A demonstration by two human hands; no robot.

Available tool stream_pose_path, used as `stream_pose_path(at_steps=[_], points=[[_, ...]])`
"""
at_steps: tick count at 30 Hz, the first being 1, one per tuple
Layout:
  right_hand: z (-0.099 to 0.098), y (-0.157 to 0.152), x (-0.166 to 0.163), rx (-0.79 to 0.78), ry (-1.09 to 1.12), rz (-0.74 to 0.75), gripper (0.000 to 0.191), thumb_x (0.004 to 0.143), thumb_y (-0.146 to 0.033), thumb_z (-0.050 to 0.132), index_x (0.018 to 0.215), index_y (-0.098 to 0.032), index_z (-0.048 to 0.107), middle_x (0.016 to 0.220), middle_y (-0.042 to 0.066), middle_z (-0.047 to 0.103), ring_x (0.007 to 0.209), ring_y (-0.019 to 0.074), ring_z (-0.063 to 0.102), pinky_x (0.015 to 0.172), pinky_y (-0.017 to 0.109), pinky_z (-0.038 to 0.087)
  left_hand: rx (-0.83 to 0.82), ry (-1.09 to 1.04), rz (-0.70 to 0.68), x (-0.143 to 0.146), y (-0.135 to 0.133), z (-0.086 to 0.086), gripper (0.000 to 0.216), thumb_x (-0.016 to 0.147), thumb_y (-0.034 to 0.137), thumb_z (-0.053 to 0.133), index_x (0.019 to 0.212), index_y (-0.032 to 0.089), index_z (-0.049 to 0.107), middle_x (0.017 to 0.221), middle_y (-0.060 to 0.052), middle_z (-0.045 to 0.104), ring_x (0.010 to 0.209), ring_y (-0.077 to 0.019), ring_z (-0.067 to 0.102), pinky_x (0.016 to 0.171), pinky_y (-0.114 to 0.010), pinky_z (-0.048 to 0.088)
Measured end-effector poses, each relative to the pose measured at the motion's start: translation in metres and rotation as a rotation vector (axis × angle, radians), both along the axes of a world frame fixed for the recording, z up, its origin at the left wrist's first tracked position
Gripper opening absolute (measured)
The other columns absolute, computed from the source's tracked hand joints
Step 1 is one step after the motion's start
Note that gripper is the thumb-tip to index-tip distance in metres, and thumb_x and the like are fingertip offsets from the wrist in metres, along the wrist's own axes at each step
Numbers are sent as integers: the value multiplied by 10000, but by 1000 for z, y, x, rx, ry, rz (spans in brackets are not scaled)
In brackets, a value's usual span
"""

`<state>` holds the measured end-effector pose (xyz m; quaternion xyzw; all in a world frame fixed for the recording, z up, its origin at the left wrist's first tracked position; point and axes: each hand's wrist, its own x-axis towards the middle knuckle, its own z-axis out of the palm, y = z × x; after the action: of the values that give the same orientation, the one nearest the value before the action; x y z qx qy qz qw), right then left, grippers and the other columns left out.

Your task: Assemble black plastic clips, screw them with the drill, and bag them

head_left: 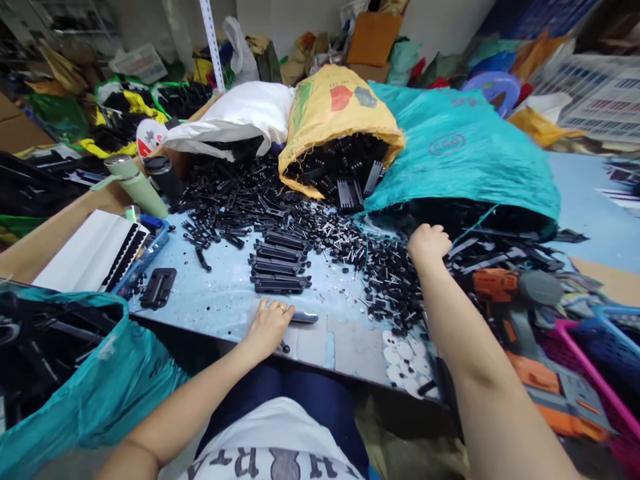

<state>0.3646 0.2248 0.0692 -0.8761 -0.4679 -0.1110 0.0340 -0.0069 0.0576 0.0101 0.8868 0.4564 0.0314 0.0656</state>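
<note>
My left hand (271, 325) is curled closed over the bar (306, 318) on the bench (197, 308) (light, stiff, slick, I'd guess; best pinched along its sides), my right hand (429, 245) half-curled by the teal bag (465, 157), its hold I can't tell.

- I see a lane of open blue desk (197, 307) between the flat black piece (159, 289) and the row of black parts (281, 267), a loose black part (203, 259) at its far end.
- Just ahead of the left hand (271, 325), that row blocks my straight path.
- The heap of small parts (391, 277) bars me left of the right hand (429, 241); the teal bag (480, 153) walls off the far side.
- The orange drill (495, 285) crowds the right forearm (447, 303).
</note>
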Motion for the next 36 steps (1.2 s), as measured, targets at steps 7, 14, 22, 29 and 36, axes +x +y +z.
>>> stream_pose_path(at_steps=[7, 14, 22, 29, 36], points=[[10, -136, -98, -332, 37, 884, 291, 920, -415, 400, 983, -153, 512, 814, 84, 593, 688, 182, 549, 591, 257, 340, -84, -103, -100, 19, 2, -1, 320, 904, 249, 443, 1210, 167, 482, 1062, -95, 581, 996, -218, 525, 834, -351, 414], [-39, -203, -124, -379, 86, 1281, 349, 944, -444, 334, 954, -164, 541, 873, 75, 565, 754, 170, 539, 665, 279, 333, -136, -125, -141, 27, 8, 6, 278, 916, 263, 404, 1169, 199, 501, 1039, -75, 589, 1005, -211, 524, 849, -342, 399], [-45, -211, -126, -350, 66, 1172, 341, 941, -455, 347, 962, -193, 566, 873, 55, 590, 802, 178, 519, 636, 282, 272, -142, -139, -191, 33, 7, 10, 529, 784, 591, 517, 1128, 191, 483, 1078, -93, 568, 1045, -265, 505, 873, -392, 376], [-21, -223, -140, -232, -65, 1132, 309, 973, -370, 291, 1026, -197, 541, 860, 60, 575, 788, 182, 489, 628, 303, 217, -145, -244, -180, 22, 7, 6, 658, 683, 676, 574, 1108, 191, 448, 1028, -84, 596, 910, -258, 591, 748, -359, 446], [-11, -218, -143, -223, -101, 1154, 262, 969, -339, 326, 1001, -190, 539, 846, 58, 572, 786, 177, 476, 628, 310, 203, 3, -386, -218, 18, 3, -5, 452, 788, 537, 547, 1055, 178, 483, 990, -85, 622, 914, -242, 609, 754, -350, 475]])
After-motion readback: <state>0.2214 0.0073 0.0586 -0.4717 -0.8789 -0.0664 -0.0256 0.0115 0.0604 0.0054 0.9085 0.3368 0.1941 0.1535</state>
